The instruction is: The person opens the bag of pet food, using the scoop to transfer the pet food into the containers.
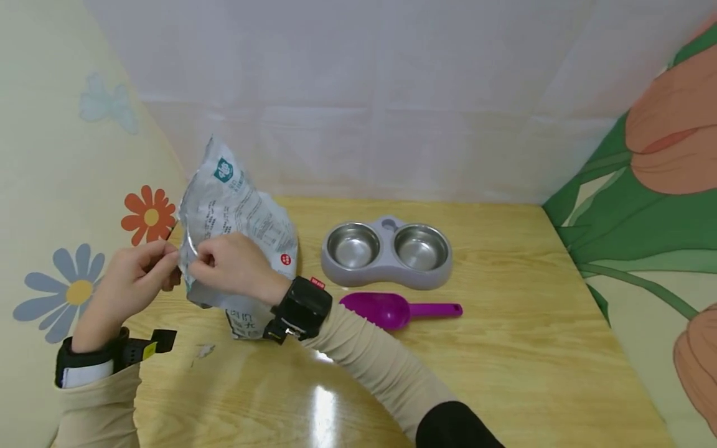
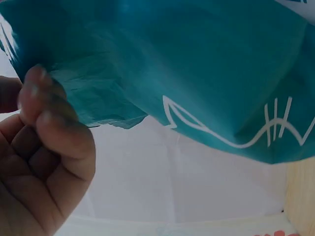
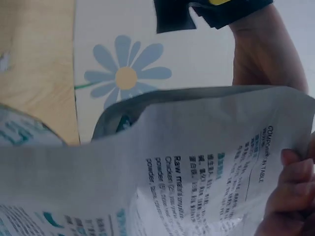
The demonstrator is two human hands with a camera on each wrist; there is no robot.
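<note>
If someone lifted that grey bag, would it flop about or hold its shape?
The bag would likely flop, since it looks thin and creased. Its shine suggests it might feel slippery. If tipped, it may spill anything inside, as it gapes along one edge.

My left wrist feed shows the left grip, a bare hand with curled fingers, at the left edge of a creased teal bag. A white line drawing crosses the bag's lower part. I see a pale backdrop behind, the wooden counter at right.
</note>
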